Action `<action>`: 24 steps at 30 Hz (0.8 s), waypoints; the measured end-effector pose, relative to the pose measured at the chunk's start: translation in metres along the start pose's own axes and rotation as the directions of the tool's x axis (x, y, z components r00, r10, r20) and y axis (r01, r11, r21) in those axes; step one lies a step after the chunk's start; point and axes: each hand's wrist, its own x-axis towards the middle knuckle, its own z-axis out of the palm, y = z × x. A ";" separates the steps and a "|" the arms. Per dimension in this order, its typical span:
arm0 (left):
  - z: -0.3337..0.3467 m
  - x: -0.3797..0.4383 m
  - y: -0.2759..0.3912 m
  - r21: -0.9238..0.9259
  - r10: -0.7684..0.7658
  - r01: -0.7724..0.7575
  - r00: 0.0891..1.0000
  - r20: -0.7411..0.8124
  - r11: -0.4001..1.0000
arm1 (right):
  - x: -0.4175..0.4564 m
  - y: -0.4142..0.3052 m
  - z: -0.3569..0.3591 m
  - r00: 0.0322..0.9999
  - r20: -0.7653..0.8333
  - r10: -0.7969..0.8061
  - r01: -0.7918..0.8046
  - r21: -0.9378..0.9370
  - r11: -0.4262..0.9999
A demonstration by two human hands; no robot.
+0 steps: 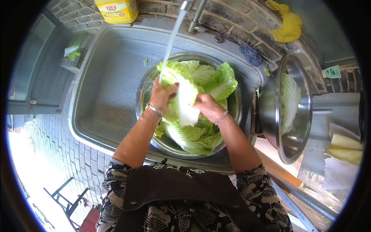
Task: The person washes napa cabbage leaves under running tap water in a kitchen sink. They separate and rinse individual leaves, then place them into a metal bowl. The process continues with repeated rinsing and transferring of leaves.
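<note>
A napa cabbage leaf point(185, 98) with a broad white rib is held between my two hands, above a wide stainless steel basin point(238, 111). My left hand point(162, 95) grips its left side near the leafy top. On the right edge, by the white rib, my right hand point(209, 106) pinches it. Water point(173, 39) runs from the faucet point(187, 4) down onto the leaf's upper left and my left hand. More cabbage leaves point(221, 82) fill the basin beneath, partly hidden by the held leaf and my hands.
The basin stands in a grey sink point(98, 72). On the right, a second steel bowl point(268, 107) holds a cabbage leaf point(290, 101). Behind are a yellow jug point(117, 13), a dark scouring pad point(250, 54) and a yellow cloth point(287, 24). Cabbage scraps point(74, 50) lie at the left.
</note>
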 end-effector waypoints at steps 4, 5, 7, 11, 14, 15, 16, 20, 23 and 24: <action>-0.021 0.024 0.022 -0.094 0.026 -0.053 0.963 -0.268 0.994 | 0.041 -0.024 0.034 0.992 -0.127 -0.008 0.004 -0.028 1.000; -0.020 0.022 0.030 -0.148 0.004 -0.051 0.954 -0.300 0.988 | 0.061 -0.014 0.034 0.993 -0.110 0.040 -0.049 -0.087 0.995; -0.026 0.020 0.035 -0.132 0.039 -0.085 0.948 -0.315 0.988 | 0.081 -0.009 0.043 0.994 -0.029 0.109 -0.108 0.043 0.993; -0.048 0.011 0.035 -0.048 0.131 -0.149 0.956 -0.262 0.988 | 0.088 -0.002 0.062 0.999 0.028 0.042 -0.042 0.008 0.999; -0.069 0.009 0.021 -0.029 0.085 -0.094 0.972 -0.217 0.995 | 0.093 0.010 0.065 1.000 -0.018 0.015 -0.012 0.167 0.986; -0.069 0.009 0.022 -0.035 0.048 -0.056 0.978 -0.205 0.998 | 0.097 0.013 0.062 0.996 -0.085 -0.029 0.036 0.078 0.996; -0.066 0.010 0.023 -0.035 0.003 -0.012 0.969 -0.246 0.999 | 0.101 0.016 0.059 0.986 -0.148 -0.079 0.078 -0.014 0.997; -0.050 0.001 0.034 -0.338 -0.170 0.127 0.980 -0.102 0.932 | 0.083 -0.004 0.071 0.899 -0.219 -0.378 0.266 -0.413 0.871; -0.032 -0.013 0.052 -0.501 -0.068 0.141 0.985 0.161 0.854 | 0.059 -0.017 0.076 0.858 0.046 -0.512 0.416 -0.648 0.638; -0.025 -0.015 0.057 -0.569 -0.037 0.143 0.980 0.194 0.810 | 0.060 -0.013 0.077 0.788 0.004 -0.615 0.451 -0.684 0.574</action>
